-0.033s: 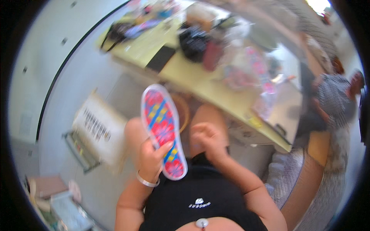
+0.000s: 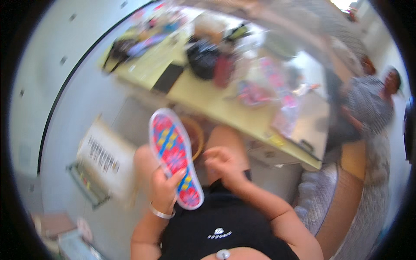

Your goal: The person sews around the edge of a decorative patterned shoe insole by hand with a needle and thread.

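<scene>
Gripping a bright insole (image 2: 175,158) patterned in red, blue and yellow, the left hand (image 2: 164,189) is closed round its lower half, holding it upright above the lap. Just right of it, the right hand (image 2: 223,162) hovers loosely curled, holding nothing. On the floor to the left leans a white rectangular sign (image 2: 106,160) with dark lettering. Farther off, the yellow desk (image 2: 208,97) carries a black bag (image 2: 203,58) and pink packages (image 2: 255,93).

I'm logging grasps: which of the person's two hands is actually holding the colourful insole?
The left hand, the one with the silver bracelet, grips the insole. The right hand is loosely curled beside it, holding nothing visible.
</scene>
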`<state>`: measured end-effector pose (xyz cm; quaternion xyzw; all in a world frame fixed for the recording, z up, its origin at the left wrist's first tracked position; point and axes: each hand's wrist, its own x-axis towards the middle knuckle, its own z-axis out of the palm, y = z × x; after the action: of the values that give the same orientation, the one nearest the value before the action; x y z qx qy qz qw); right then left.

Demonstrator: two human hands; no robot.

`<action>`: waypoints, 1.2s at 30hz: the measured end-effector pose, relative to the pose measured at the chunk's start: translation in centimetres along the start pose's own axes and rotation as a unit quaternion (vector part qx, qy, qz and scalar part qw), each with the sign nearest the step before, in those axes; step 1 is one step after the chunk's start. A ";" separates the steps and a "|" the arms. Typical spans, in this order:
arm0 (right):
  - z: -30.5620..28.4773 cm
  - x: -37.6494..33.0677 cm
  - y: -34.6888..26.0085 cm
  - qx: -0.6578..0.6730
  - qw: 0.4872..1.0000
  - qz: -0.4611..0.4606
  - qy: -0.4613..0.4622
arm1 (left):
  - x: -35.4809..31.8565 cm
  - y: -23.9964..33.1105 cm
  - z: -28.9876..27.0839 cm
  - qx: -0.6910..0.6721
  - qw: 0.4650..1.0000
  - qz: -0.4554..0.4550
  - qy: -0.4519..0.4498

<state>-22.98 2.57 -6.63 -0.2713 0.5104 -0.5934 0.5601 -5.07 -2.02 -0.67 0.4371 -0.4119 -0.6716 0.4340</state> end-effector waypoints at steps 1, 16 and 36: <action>-0.3 0.1 0.4 0.013 0.999 0.015 -0.037 | -0.2 0.3 0.5 -0.001 1.000 0.002 -0.005; 0.6 -0.5 2.1 -0.005 0.993 -0.014 -0.119 | -0.2 -3.0 0.5 -0.009 0.997 0.029 -0.073; 0.7 -1.1 1.6 0.252 0.913 0.259 -0.190 | -1.2 -1.4 -0.2 -0.101 0.992 -0.035 -0.073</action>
<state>-21.52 3.65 -7.61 -0.0867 0.2798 -0.4734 0.8307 -4.87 -0.50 -1.75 0.3552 -0.3568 -0.7545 0.4209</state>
